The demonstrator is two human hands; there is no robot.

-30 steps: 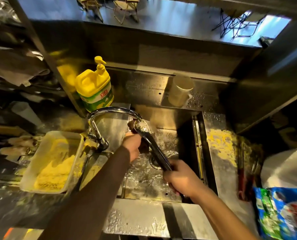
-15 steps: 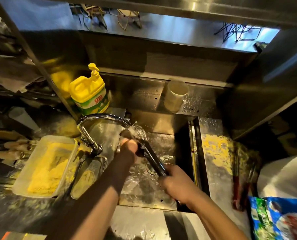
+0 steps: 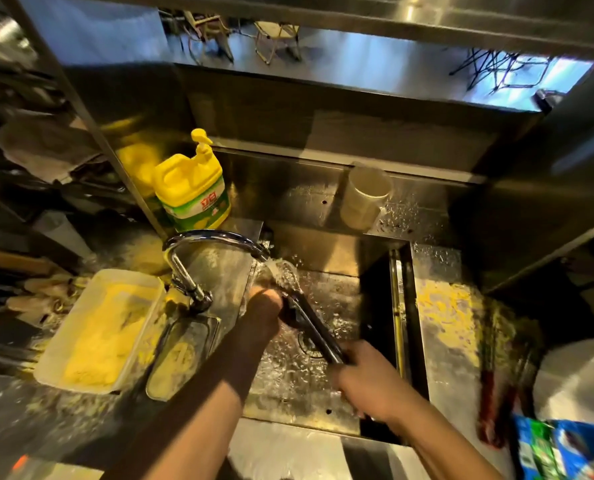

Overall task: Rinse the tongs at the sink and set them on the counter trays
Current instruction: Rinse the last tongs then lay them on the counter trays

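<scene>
The right hand (image 3: 368,382) is closed on the handle end of the tongs (image 3: 311,323), holding them slantwise over the sink (image 3: 403,306). Farther in, the left hand (image 3: 264,306) is wrapped around the tongs near their head; its fingers are hidden, so the exact grip cannot be determined. The head sits under water running from the faucet (image 3: 215,237). Judgement: rinsing is under way; transfer to the tabletop (image 3: 444,327) trays is not yet done.

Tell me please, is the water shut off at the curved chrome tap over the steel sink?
No, water pours from the curved chrome tap onto the tip of the dark metal tongs.
</scene>
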